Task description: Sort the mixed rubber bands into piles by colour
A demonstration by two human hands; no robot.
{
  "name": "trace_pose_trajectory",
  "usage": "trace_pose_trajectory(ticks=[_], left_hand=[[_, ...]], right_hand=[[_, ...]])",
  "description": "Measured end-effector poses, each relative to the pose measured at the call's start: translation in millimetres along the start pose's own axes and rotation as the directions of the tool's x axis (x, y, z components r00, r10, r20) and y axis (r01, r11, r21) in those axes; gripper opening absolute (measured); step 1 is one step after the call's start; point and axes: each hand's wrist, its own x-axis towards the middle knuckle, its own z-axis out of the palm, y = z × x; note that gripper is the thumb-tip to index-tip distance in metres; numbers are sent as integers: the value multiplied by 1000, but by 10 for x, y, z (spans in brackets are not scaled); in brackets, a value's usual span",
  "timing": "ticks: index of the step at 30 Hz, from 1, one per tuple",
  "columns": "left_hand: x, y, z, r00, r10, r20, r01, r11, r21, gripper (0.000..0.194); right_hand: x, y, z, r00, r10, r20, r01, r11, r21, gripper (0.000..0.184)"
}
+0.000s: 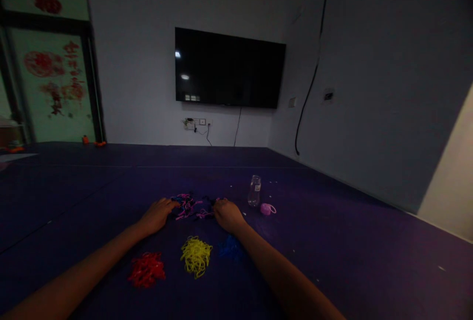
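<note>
Both my arms reach forward over a dark purple mat (332, 241). My left hand (158, 214) rests at the left edge of a mixed heap of pink, black and purple elastic bands (190, 206), fingers curled into it. At the heap's right edge lies my right hand (227, 214), fingers bent down on the bands. Nearer to me lie three sorted heaps: red bands (147, 269), yellow bands (195, 255) and blue bands (229, 248) beside my right forearm. The room is dim, so what each hand pinches cannot be made out.
A small clear bottle (254, 191) stands right of my right hand, with a pink lid (266, 208) lying beside it. A dark wall television (229, 68) hangs ahead. A glass door with red decorations (51, 79) is at the far left.
</note>
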Motion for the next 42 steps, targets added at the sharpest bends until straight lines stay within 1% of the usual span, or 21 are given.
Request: trace_pose_trajectory(ticks=[6,12,16,18,21,23,25,27,29,30,32,34,37,39,42], left_hand=[[-7,4,-16,999,-40,-1,40,999,-31,55],[-7,-33,13,999,-49,-11,48,995,-87,53],[14,-45,-8,997,-47,-62,38,990,-134,46],[27,5,-48,994,-31,-109,13,987,-162,42],[36,219,-108,983,40,-177,-77,974,-211,39],[28,458,-125,970,121,-211,-173,953,-247,36],[9,741,-122,952,226,-208,-279,918,-280,34],[-10,1025,-123,919,339,-200,-387,870,-304,34],[-17,1273,-150,874,451,-181,-486,811,-326,35],[-14,1376,-175,855,486,-182,-518,788,-332,35],[4,1535,-237,839,518,-168,-541,763,-353,33],[28,1632,-291,823,548,-151,-561,741,-370,33],[61,1684,-312,822,558,-114,-554,736,-390,34],[78,1675,-287,836,537,-114,-530,737,-419,31],[101,1621,-238,871,465,-158,-477,724,-498,22]], right_hand=[[3,17,3,999,-10,-35,11,1000,29,28],[21,51,22,989,12,-145,3,995,98,30],[16,66,17,984,37,-177,-13,991,136,29],[11,67,11,983,44,-180,-19,990,139,29],[8,62,8,984,48,-174,-26,991,128,29],[15,61,14,986,47,-162,-27,992,120,29],[32,67,28,987,42,-153,-24,993,115,29],[57,82,48,989,42,-140,-27,993,112,28],[85,102,70,992,53,-117,-40,993,107,28],[98,114,81,993,59,-104,-48,993,105,28],[120,133,100,994,66,-88,-56,992,112,27],[132,145,114,994,66,-83,-56,991,121,27],[133,145,119,994,62,-87,-52,992,116,28],[128,138,111,994,61,-86,-52,993,106,28],[127,130,90,996,59,-67,-52,993,108,28]])
